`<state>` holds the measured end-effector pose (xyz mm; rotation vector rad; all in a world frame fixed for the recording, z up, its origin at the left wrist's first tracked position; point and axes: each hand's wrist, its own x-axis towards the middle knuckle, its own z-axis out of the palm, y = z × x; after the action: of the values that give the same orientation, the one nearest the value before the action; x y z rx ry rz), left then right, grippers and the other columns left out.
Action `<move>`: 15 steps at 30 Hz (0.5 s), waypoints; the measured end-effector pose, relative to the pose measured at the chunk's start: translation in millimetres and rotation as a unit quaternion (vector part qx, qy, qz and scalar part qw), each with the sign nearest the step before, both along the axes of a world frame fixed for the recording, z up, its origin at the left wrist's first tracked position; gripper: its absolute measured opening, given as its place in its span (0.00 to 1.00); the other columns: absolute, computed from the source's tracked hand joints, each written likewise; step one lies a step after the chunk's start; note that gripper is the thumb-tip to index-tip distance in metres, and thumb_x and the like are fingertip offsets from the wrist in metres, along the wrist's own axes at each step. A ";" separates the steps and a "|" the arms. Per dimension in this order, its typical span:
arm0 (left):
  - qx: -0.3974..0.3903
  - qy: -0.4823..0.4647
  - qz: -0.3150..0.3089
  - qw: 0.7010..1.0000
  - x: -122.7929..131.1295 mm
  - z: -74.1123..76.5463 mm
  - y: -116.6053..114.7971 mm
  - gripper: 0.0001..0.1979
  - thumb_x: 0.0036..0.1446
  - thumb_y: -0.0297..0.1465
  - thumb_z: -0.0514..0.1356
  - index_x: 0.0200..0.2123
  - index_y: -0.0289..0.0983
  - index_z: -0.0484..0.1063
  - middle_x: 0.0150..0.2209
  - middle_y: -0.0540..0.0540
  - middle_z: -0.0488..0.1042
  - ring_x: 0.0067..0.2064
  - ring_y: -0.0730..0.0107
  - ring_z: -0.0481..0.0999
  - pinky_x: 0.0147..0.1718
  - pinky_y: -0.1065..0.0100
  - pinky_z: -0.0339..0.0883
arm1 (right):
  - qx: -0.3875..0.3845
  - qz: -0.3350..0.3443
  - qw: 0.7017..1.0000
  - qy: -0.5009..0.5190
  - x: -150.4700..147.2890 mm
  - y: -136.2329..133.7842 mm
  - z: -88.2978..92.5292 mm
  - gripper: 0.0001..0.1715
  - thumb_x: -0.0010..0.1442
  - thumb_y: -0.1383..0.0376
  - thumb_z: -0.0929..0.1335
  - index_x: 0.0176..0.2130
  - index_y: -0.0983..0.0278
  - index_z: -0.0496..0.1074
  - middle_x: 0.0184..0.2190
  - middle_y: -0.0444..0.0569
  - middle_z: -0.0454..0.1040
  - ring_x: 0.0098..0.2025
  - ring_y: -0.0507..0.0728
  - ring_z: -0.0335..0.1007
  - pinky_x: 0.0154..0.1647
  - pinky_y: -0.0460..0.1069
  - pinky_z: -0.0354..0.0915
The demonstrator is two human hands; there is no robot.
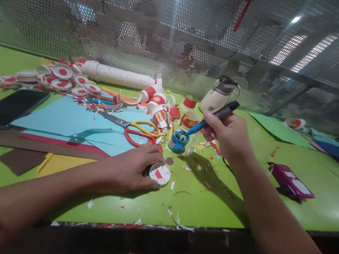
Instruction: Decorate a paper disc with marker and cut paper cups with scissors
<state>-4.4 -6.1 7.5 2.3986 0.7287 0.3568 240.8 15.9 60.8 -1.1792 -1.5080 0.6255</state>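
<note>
My left hand (143, 168) rests on the green table, its fingers closed around the edge of a small white paper disc (159, 174) with a red patch and dark marks. My right hand (228, 135) grips a thick black marker-like stick (224, 111) with a blue front end. Its tip points down into the mouth of a small blue jar (179, 141), which holds something pale. Beyond my left hand, scissors (140, 131) with one yellow and one red handle loop lie on light blue paper (63, 121).
Red-and-white paper pieces (62, 72) are heaped at the back left, beside a white roll (120, 75). Cut paper cups (157, 99) and a bottle (216, 95) stand behind the jar. A phone (11, 107) lies left, a magenta device (292, 181) right. Perforated metal (107, 26) rises behind.
</note>
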 end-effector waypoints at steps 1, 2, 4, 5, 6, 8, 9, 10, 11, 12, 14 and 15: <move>-0.001 0.000 -0.001 1.000 0.0 0.1 0.1 0.18 0.55 0.40 0.62 0.48 0.39 0.70 0.46 0.44 0.68 0.47 0.61 0.68 0.46 0.62 0.64 | -0.011 0.011 1.000 0.026 -0.5 1.1 -1.2 0.14 0.56 0.58 0.72 0.24 0.62 0.71 0.12 0.39 0.64 0.13 0.49 0.57 0.15 0.47 0.55; -0.002 0.001 -0.001 1.000 0.0 0.4 0.2 0.19 0.55 0.39 0.63 0.48 0.38 0.70 0.46 0.44 0.68 0.47 0.61 0.67 0.46 0.62 0.64 | -0.021 0.027 0.998 0.048 -1.7 1.5 -2.8 0.15 0.55 0.58 0.73 0.23 0.62 0.71 0.11 0.39 0.64 0.13 0.49 0.57 0.14 0.47 0.55; 0.000 0.008 -0.001 1.000 0.2 1.3 0.7 0.18 0.54 0.38 0.64 0.47 0.38 0.71 0.46 0.44 0.67 0.47 0.61 0.67 0.46 0.62 0.64 | -0.049 0.061 0.994 0.073 -6.4 -0.8 -8.0 0.18 0.55 0.57 0.73 0.21 0.62 0.69 0.11 0.39 0.64 0.12 0.49 0.58 0.14 0.47 0.55; 0.002 0.013 0.001 1.000 0.5 1.6 1.2 0.17 0.54 0.37 0.64 0.46 0.38 0.71 0.45 0.44 0.67 0.47 0.61 0.67 0.45 0.62 0.64 | -0.067 0.079 0.991 0.079 -9.6 -3.4 -11.7 0.18 0.55 0.57 0.73 0.20 0.62 0.69 0.11 0.39 0.64 0.13 0.48 0.58 0.14 0.47 0.56; 0.003 0.014 0.002 1.000 0.9 1.7 1.8 0.17 0.54 0.37 0.64 0.46 0.37 0.71 0.45 0.44 0.67 0.46 0.61 0.67 0.45 0.62 0.64 | -0.085 0.092 0.989 0.082 -13.0 -6.6 -16.1 0.19 0.55 0.57 0.73 0.20 0.63 0.68 0.12 0.39 0.65 0.13 0.48 0.59 0.14 0.46 0.56; -0.001 0.017 -0.001 1.000 1.7 0.8 3.5 0.18 0.53 0.37 0.64 0.46 0.37 0.71 0.45 0.44 0.67 0.46 0.61 0.67 0.44 0.62 0.64 | -0.117 0.115 0.982 0.093 -19.4 -14.2 -26.2 0.17 0.55 0.56 0.73 0.24 0.63 0.70 0.13 0.39 0.67 0.13 0.48 0.60 0.14 0.45 0.57; -0.005 0.015 -0.003 1.000 2.1 -0.4 4.6 0.19 0.53 0.38 0.64 0.46 0.36 0.70 0.45 0.44 0.67 0.46 0.61 0.67 0.44 0.62 0.64 | -0.131 0.121 0.979 0.099 -21.9 -18.0 -31.5 0.16 0.55 0.56 0.73 0.26 0.63 0.70 0.13 0.39 0.67 0.13 0.48 0.61 0.14 0.45 0.57; -0.007 0.012 -0.005 1.000 2.4 -1.9 5.7 0.19 0.53 0.38 0.64 0.46 0.36 0.70 0.44 0.44 0.67 0.45 0.62 0.67 0.44 0.63 0.64 | -0.142 0.124 0.976 0.106 -23.7 -21.7 -36.6 0.15 0.56 0.56 0.73 0.28 0.64 0.70 0.13 0.39 0.68 0.13 0.48 0.61 0.14 0.45 0.57; -0.009 0.008 -0.006 1.000 2.8 -3.6 6.8 0.20 0.53 0.38 0.65 0.46 0.36 0.70 0.44 0.44 0.67 0.44 0.62 0.67 0.43 0.63 0.64 | -0.150 0.127 0.974 0.113 -24.7 -25.1 -41.0 0.15 0.57 0.56 0.72 0.29 0.64 0.70 0.14 0.39 0.68 0.13 0.48 0.60 0.13 0.45 0.57; -0.009 0.005 -0.006 1.000 3.1 -5.4 7.6 0.20 0.52 0.39 0.65 0.46 0.36 0.70 0.44 0.44 0.67 0.44 0.62 0.68 0.43 0.63 0.64 | -0.151 0.130 0.973 0.119 -25.2 -28.2 -44.7 0.14 0.57 0.57 0.72 0.29 0.63 0.70 0.14 0.38 0.68 0.13 0.48 0.60 0.13 0.44 0.57; -0.013 0.008 0.001 1.000 3.7 -7.8 8.5 0.21 0.51 0.39 0.65 0.46 0.36 0.70 0.43 0.44 0.67 0.44 0.62 0.68 0.42 0.63 0.64 | -0.150 0.132 0.972 0.127 -25.0 -33.6 -49.1 0.11 0.58 0.58 0.71 0.30 0.63 0.70 0.14 0.38 0.68 0.14 0.48 0.61 0.15 0.44 0.58; -0.015 0.011 0.005 1.000 4.0 -8.2 8.4 0.21 0.51 0.39 0.65 0.46 0.36 0.70 0.44 0.44 0.67 0.45 0.61 0.68 0.43 0.63 0.64 | -0.145 0.132 0.972 0.129 -24.7 -35.8 -49.9 0.10 0.58 0.59 0.71 0.31 0.62 0.70 0.15 0.37 0.68 0.15 0.49 0.61 0.16 0.45 0.59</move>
<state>-0.4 2.3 -0.7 2.3756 0.7525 0.3218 216.1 -19.9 10.9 -1.0686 -1.3909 1.1664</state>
